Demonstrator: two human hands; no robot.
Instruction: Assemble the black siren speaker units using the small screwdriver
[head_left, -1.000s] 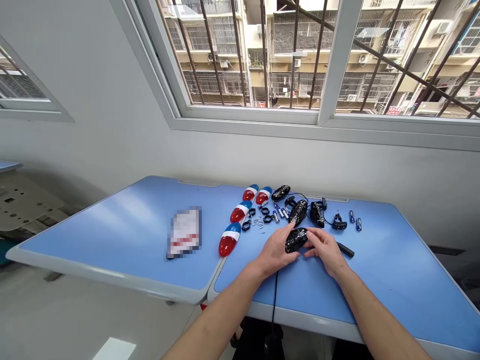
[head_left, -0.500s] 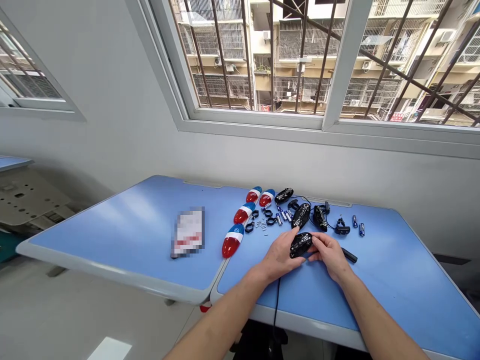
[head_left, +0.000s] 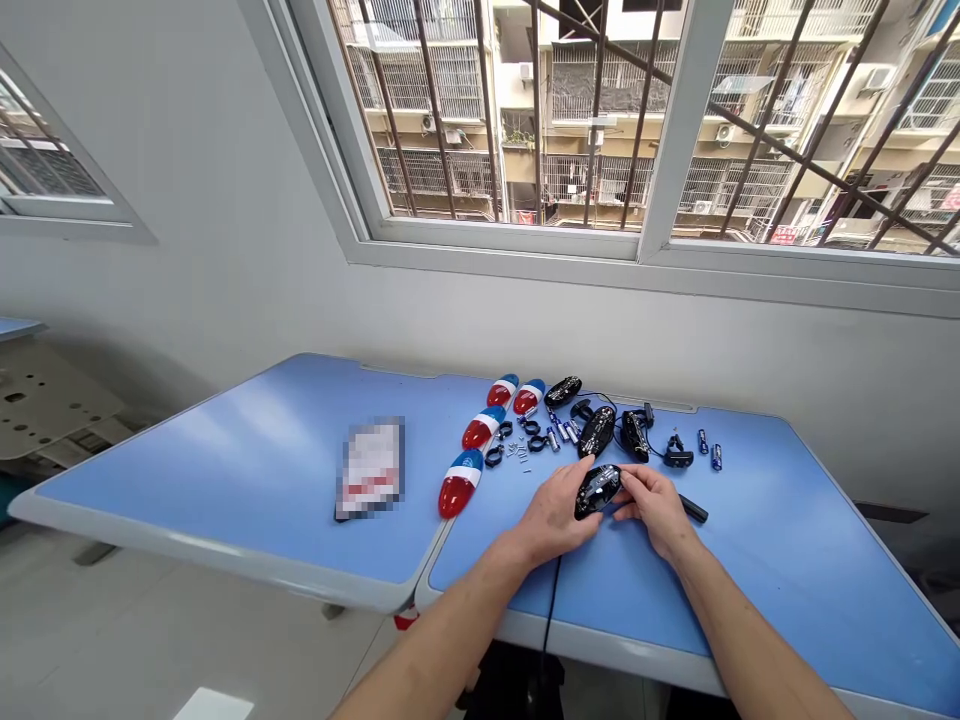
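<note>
A glossy black oval housing (head_left: 598, 491) is held just above the near part of the right table. My left hand (head_left: 559, 508) wraps round its left side, fingers behind and thumb along the near edge. At its right end my right hand (head_left: 651, 505) pinches with thumb and fingertips; any small part between them is hidden. Just beyond the hands lie more black oval housings (head_left: 597, 432), some with thin cables. A black rod-like piece (head_left: 693, 509) lies beside my right hand, partly covered by it. A black cable (head_left: 553, 605) hangs over the front edge below my left hand.
Several red, white and blue oval shells (head_left: 460, 484) line the table seam. Black ring clamps (head_left: 536, 443), small screws (head_left: 517, 450) and blue batteries (head_left: 716, 457) lie about. A black bracket (head_left: 678, 455) sits right of them. A blurred packet (head_left: 371, 468) is on the left table.
The view has shifted slightly, so the table things sit a little further left. Both hands keep the same hold, and the reflections on the black housing differ a little.
</note>
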